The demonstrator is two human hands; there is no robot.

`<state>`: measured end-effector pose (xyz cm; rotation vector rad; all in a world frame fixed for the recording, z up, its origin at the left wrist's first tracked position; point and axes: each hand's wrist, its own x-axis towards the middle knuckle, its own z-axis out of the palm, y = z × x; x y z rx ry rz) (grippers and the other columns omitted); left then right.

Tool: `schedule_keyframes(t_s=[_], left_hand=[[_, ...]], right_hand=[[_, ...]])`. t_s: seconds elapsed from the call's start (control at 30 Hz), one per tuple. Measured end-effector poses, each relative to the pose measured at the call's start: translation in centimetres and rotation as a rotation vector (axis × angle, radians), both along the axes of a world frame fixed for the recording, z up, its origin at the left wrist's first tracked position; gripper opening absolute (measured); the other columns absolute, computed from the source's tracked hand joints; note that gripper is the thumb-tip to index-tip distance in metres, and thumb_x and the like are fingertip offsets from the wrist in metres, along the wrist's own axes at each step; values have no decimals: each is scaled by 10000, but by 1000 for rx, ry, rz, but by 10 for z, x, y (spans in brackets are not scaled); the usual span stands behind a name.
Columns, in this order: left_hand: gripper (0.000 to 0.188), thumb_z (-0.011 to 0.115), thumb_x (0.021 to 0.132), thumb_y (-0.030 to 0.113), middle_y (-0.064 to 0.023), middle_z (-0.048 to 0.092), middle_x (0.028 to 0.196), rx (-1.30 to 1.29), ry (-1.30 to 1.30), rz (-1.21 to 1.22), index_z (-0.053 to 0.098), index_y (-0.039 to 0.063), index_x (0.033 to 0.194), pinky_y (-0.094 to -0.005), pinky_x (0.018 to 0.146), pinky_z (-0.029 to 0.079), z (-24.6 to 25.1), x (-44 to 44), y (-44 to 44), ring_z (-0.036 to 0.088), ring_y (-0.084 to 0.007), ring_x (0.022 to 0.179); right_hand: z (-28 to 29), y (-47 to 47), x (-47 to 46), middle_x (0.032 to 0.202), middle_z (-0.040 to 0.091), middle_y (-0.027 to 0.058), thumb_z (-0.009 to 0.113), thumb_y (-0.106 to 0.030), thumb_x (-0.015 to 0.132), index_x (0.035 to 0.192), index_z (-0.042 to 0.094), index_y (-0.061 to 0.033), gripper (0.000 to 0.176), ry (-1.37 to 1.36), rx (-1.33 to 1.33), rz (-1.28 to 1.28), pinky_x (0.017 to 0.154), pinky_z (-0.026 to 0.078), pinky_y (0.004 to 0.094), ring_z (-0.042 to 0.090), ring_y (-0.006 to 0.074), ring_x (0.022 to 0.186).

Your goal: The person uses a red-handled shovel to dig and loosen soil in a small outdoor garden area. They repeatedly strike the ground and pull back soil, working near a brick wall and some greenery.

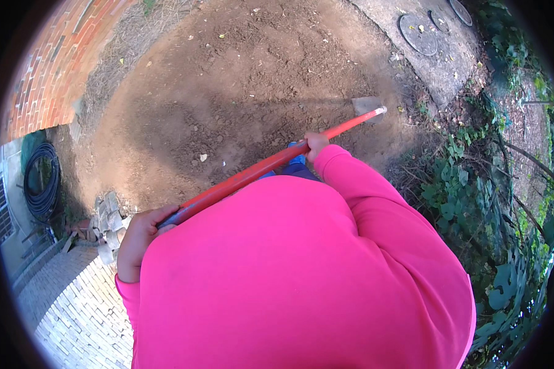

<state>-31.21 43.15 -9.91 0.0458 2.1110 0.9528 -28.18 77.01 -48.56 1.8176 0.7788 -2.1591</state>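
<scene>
Across the front of my body slants a long red-painted handle [249, 174], running from lower left to upper right. It belongs to what looks like a hoe, whose flat grey metal blade [364, 105] is at the far right end, at or close to the loose brown soil [240, 110]. My left hand [141, 235] is wrapped around the near, dark bluish end of the handle, beside my pink top. Farther along, my right hand [316, 145] grips the handle above my blue shoe [297, 158]. Part of the left hand's fingers is hidden behind the handle and the top.
Leafy vines [457, 193] and bare branches crowd the right side. Round covers [418, 34] sit in a concrete strip at upper right. On the left are a brick wall [51, 78], a coiled black hose [41, 180], a pile of broken bricks [108, 221] and brick paving [87, 309].
</scene>
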Motion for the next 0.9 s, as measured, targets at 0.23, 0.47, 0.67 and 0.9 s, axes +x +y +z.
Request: schedule_keyframes(t_s=[0.23, 0.47, 0.67, 0.9], left_hand=[[320, 715, 810, 33, -112, 717, 942, -79, 73, 38, 653, -44, 1114, -270, 774, 526, 18, 12, -65, 660, -139, 852], [335, 686, 847, 38, -102, 700, 1013, 65, -148, 277, 620, -68, 1158, -265, 825, 512, -9, 26, -42, 641, -136, 911], [333, 659, 877, 49, -92, 691, 1018, -17, -134, 208, 601, -64, 1185, -264, 823, 508, 6, 32, -38, 630, -139, 917], [306, 675, 868, 46, -54, 678, 908, -52, -39, 218, 615, -55, 1151, -241, 673, 499, 21, 42, -99, 579, -84, 745]], right_hand=[[6, -54, -2, 906, 591, 150, 611, -78, 815, 989, 544, 31, 216, -6, 7, 149, 591, 570, 485, 639, 298, 759], [16, -4, 3, 877, 600, 145, 641, -59, 790, 1000, 548, 37, 248, -97, 194, 162, 576, 553, 471, 644, 289, 729], [3, -25, -11, 838, 551, 130, 571, -25, 833, 950, 478, -16, 150, -67, 135, 279, 593, 542, 503, 624, 287, 729], [24, -76, -12, 860, 573, 147, 595, -53, 831, 972, 495, 9, 184, -18, 52, 322, 600, 556, 500, 636, 306, 740]])
